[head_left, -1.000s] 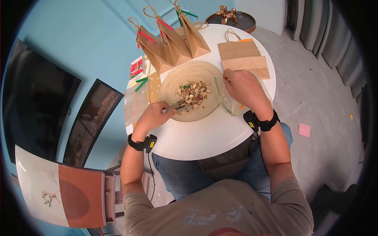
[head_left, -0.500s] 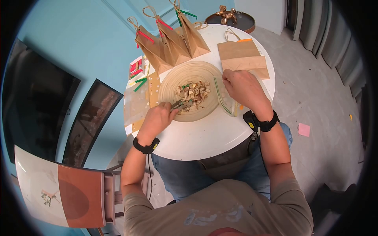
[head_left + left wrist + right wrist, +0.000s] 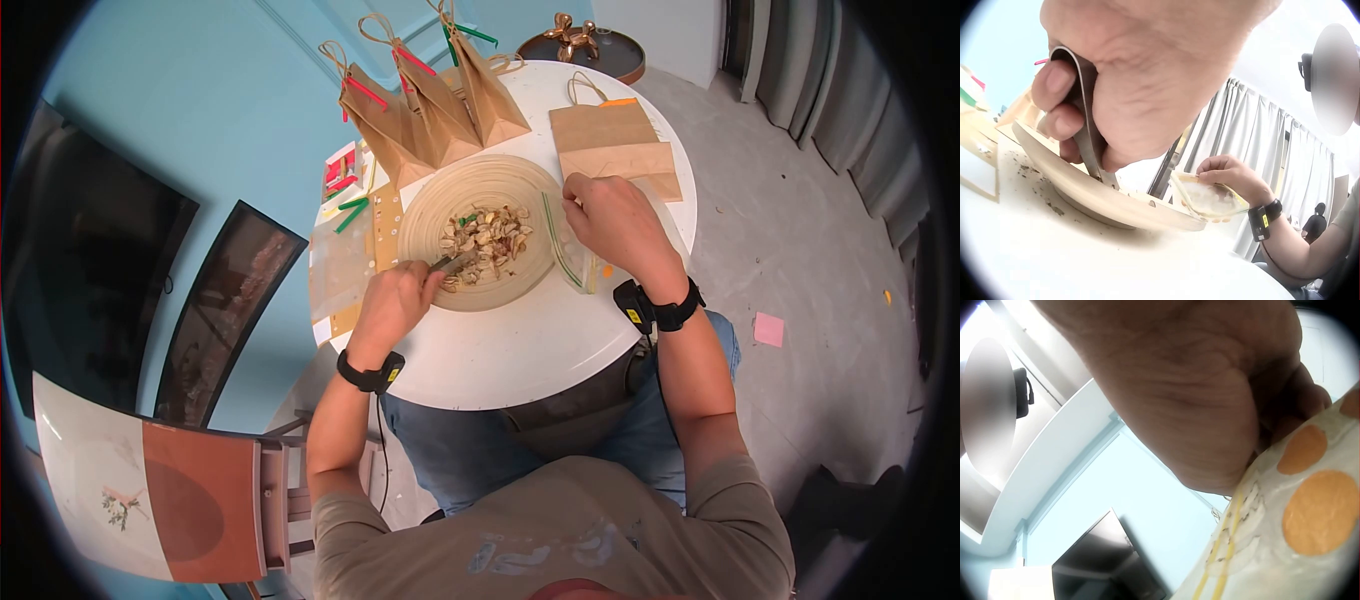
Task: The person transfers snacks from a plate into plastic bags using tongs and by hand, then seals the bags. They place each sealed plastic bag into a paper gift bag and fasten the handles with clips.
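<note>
My left hand (image 3: 396, 300) grips bent metal tongs (image 3: 1085, 119), whose tips reach into a pile of dried, pale, chip-like pieces (image 3: 487, 240). The pile, with a bit of green in it, lies on a round wooden plate (image 3: 425, 215). In the left wrist view the plate's rim shows below the fingers. Pinched at its top edge by my right hand (image 3: 622, 225), a clear zip bag (image 3: 572, 255) with orange dots stands beside the plate's right side. The right wrist view shows the bag (image 3: 1322, 512) close up, with most of the right fingertips hidden.
Paper bags (image 3: 465, 130) with red and green clips stand behind the plate. Another paper bag (image 3: 610, 135) lies flat at the back right. Green strips (image 3: 352, 212) and a small box (image 3: 343, 170) sit on the left. Crumbs (image 3: 1047, 194) dot the white table (image 3: 480, 365).
My left hand has turned and shifted slightly, and the spread tongs have closed together in the pile's near left side. The right hand holds the bag in the same spot.
</note>
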Demonstrator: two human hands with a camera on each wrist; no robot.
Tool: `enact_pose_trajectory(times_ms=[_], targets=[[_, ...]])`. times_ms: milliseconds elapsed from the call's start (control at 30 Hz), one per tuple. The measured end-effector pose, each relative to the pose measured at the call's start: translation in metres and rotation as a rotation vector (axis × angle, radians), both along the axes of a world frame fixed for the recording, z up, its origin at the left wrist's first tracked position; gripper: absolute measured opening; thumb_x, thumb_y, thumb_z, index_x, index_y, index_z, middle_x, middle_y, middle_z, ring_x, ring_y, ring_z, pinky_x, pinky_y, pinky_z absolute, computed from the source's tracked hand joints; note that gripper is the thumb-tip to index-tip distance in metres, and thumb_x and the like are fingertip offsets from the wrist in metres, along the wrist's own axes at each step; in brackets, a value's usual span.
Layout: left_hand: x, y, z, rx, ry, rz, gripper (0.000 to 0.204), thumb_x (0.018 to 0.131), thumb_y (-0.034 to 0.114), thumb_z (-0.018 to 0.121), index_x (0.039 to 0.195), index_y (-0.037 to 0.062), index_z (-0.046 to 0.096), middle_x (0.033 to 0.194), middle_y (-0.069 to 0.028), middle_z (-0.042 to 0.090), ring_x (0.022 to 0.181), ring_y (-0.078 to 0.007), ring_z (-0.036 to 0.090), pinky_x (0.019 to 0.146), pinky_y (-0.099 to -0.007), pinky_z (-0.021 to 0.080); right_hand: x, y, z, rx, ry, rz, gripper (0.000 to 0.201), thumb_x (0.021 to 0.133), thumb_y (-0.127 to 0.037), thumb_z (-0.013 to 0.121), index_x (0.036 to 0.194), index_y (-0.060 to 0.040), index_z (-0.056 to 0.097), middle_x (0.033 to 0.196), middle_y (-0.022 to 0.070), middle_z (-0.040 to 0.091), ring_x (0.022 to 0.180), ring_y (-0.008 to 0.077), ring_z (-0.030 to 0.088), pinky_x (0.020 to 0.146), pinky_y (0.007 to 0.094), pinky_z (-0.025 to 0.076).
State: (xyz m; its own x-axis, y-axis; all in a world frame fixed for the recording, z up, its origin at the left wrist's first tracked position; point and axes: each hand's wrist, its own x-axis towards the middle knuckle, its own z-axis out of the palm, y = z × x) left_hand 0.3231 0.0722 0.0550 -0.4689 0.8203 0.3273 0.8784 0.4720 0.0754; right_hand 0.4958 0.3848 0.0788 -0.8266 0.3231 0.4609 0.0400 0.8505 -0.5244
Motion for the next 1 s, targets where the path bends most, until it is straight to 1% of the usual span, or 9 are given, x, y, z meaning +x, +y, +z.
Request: enact_pose_trajectory(times_ms=[233,300,367,500,567,667,767,900,1000], targets=[[-0.002,-0.003,0.008,0.028,-0.004,-0.005,0.031,0.105,0.022,0.078,0.085,0.0002,0.071,0.079,-0.0257,0.072,0.072,-0.0482,0.071,0.065,-0.0547,0.056,-0.008,0.002,-0.006,-0.045,0.018,0.012,0.020,0.099,-0.010,0.063,0.091,0.0057,0.073,0.082,0.0304,0.071,0.082,0.0493,0.072,0.078,0.0564,0.057],[0.001,-0.001,0.016,0.034,-0.012,-0.005,0.031,0.105,0.022,0.078,0.085,0.0001,0.071,0.079,-0.0256,0.072,0.073,-0.0483,0.071,0.066,-0.0549,0.056,-0.011,0.004,-0.008,-0.073,-0.022,0.013,0.017,0.099,-0.012,0.068,0.099,0.0029,0.077,0.084,0.0258,0.076,0.080,0.0449,0.075,0.078,0.0515,0.058],[0.006,0.003,0.030,0.022,-0.035,0.012,0.031,0.105,0.023,0.078,0.085,-0.0002,0.071,0.080,-0.0253,0.072,0.074,-0.0481,0.071,0.067,-0.0545,0.056,-0.014,0.004,-0.011,-0.096,0.000,0.012,0.018,0.099,-0.011,0.067,0.097,0.0035,0.077,0.084,0.0275,0.074,0.080,0.0466,0.074,0.078,0.0534,0.058],[0.019,0.024,0.054,0.054,0.000,-0.051,0.030,0.105,0.023,0.078,0.086,0.0001,0.071,0.081,-0.0249,0.071,0.075,-0.0481,0.070,0.067,-0.0541,0.056,-0.017,0.000,-0.008,-0.138,-0.002,0.008,0.018,0.098,-0.010,0.066,0.094,0.0042,0.077,0.083,0.0291,0.073,0.080,0.0488,0.073,0.078,0.0555,0.058],[0.029,0.043,0.062,0.069,-0.006,-0.122,0.023,0.104,0.022,0.078,0.095,0.0002,0.077,0.083,-0.0227,0.073,0.077,-0.0459,0.072,0.068,-0.0521,0.056,-0.021,-0.001,-0.012,-0.135,0.012,0.010,0.018,0.098,-0.010,0.066,0.095,0.0041,0.077,0.083,0.0292,0.073,0.080,0.0488,0.073,0.078,0.0556,0.058],[0.038,0.070,0.062,0.016,0.027,-0.207,0.027,0.104,0.025,0.079,0.096,-0.0003,0.076,0.085,-0.0224,0.073,0.078,-0.0449,0.072,0.068,-0.0517,0.056,-0.022,-0.003,-0.009,-0.142,0.030,0.004,0.018,0.098,-0.009,0.065,0.096,0.0037,0.078,0.083,0.0291,0.074,0.081,0.0487,0.073,0.078,0.0555,0.058],[0.044,0.084,0.059,-0.027,0.021,-0.225,0.031,0.102,0.029,0.080,0.093,-0.0006,0.075,0.087,-0.0226,0.074,0.078,-0.0443,0.073,0.069,-0.0521,0.056,-0.018,-0.003,-0.004,-0.146,0.054,-0.032,0.018,0.098,-0.009,0.066,0.096,0.0033,0.078,0.084,0.0288,0.074,0.082,0.0483,0.074,0.079,0.0553,0.058],[0.037,0.079,0.068,-0.031,-0.028,-0.183,0.036,0.101,0.032,0.081,0.093,-0.0017,0.074,0.088,-0.0235,0.074,0.078,-0.0446,0.072,0.069,-0.0525,0.056,-0.011,0.003,0.003,-0.132,0.075,-0.098,0.017,0.099,-0.010,0.066,0.096,0.0029,0.078,0.085,0.0282,0.075,0.082,0.0476,0.074,0.079,0.0551,0.058],[0.017,0.064,0.067,0.021,-0.063,-0.121,0.036,0.101,0.032,0.080,0.093,-0.0032,0.074,0.082,-0.0243,0.072,0.074,-0.0461,0.071,0.069,-0.0521,0.055,-0.010,0.010,0.001,-0.138,0.089,-0.101,0.017,0.099,-0.010,0.066,0.095,0.0027,0.077,0.085,0.0281,0.075,0.082,0.0473,0.074,0.079,0.0549,0.059]])
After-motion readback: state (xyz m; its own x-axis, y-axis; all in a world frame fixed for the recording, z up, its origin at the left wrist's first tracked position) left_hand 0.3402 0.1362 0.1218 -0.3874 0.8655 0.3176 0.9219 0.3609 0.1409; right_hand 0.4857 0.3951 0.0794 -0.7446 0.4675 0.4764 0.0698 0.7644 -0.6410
